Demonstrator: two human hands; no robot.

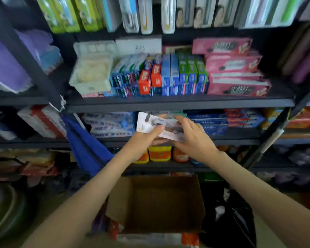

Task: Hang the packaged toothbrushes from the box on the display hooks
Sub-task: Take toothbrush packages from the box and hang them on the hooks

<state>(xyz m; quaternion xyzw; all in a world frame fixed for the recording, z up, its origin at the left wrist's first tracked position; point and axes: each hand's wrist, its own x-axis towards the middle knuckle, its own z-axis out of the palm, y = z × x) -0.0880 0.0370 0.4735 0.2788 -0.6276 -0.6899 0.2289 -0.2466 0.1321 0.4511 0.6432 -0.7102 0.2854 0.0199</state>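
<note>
A white packaged toothbrush [150, 122] lies sideways in front of the middle shelf, its hang-hole end pointing left. My left hand [145, 140] grips it from below, thumb across its front. Over the package's right end sits my right hand [193, 138], fingers resting on it. Below my arms stands the open cardboard box [156, 203]; its visible inside looks bare. Along the top edge, packaged toothbrushes [131, 15] hang in a row; the display hooks themselves are hidden.
A black shelf [168, 102] carries toothpaste boxes [161, 76], pink cartons [236, 68] and a white tub [91, 72]. A blue cloth [84, 145] hangs at the left upright. Yellow jars [159, 153] stand on a lower shelf. A black bag [227, 217] lies right of the box.
</note>
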